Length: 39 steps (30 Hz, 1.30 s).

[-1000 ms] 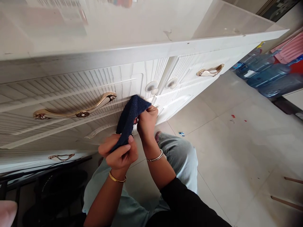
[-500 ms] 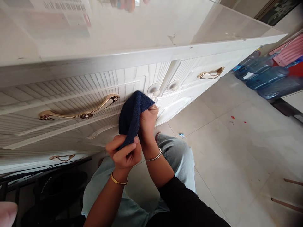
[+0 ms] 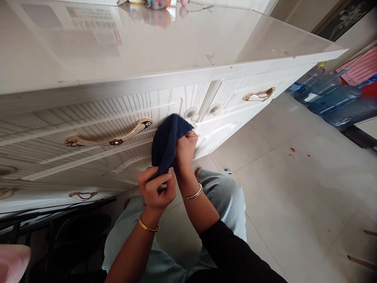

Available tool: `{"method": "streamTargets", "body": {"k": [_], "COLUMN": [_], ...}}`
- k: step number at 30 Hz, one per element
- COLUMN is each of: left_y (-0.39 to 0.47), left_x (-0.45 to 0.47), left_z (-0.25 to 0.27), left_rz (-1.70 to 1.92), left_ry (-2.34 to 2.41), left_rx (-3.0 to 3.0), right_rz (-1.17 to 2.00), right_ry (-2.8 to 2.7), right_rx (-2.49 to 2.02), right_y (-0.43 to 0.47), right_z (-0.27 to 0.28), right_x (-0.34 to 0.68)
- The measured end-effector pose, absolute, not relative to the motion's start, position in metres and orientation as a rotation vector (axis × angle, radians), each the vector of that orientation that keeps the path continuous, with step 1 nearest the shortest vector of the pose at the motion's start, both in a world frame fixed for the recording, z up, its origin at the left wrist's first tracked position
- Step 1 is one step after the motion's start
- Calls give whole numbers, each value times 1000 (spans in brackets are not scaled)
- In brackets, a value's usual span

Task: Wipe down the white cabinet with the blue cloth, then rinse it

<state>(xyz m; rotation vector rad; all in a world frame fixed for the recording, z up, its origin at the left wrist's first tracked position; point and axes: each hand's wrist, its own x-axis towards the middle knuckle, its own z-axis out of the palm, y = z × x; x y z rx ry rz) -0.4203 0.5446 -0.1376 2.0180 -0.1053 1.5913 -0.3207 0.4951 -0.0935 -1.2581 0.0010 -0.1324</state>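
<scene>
A dark blue cloth [image 3: 165, 143] hangs folded between my two hands, close in front of a white ribbed cabinet [image 3: 118, 102]. My left hand [image 3: 157, 188] pinches its lower corner between thumb and fingers. Higher up and to the right, my right hand [image 3: 186, 149] is closed around the other end. Whether the cloth touches the cabinet front I cannot tell. Just left of it is a gold drawer handle [image 3: 114, 141]. Two round white knobs [image 3: 193, 113] sit just above and right of my right hand.
A glossy countertop [image 3: 165, 51] tops the cabinet, with small items at its back edge. Large blue water bottles [image 3: 338, 98] stand at the right. Small scraps [image 3: 227, 171] lie on the tiled floor [image 3: 282, 204]. A black rack [image 3: 70, 236] is at lower left.
The view has shifted slightly, showing more of the countertop's back edge. Both hands keep their grip on the cloth, nearly in the same place.
</scene>
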Motion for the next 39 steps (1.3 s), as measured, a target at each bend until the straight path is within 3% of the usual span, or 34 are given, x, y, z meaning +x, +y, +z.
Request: {"method": "streamTargets", "body": {"k": [7,39], "left_y": [560,548], "left_x": [-412,-429], "left_z": [-135,-128], "left_rz": [1628,1570], "left_ry": [157,-63], "left_rx": [1933,2055], "right_rz": [-371,-218], "right_ry": [-97,-307], "right_rx": [-1306,-1367], "right_y": [503,490], "right_z": [-92,-68], "right_x": [-329,-315]}}
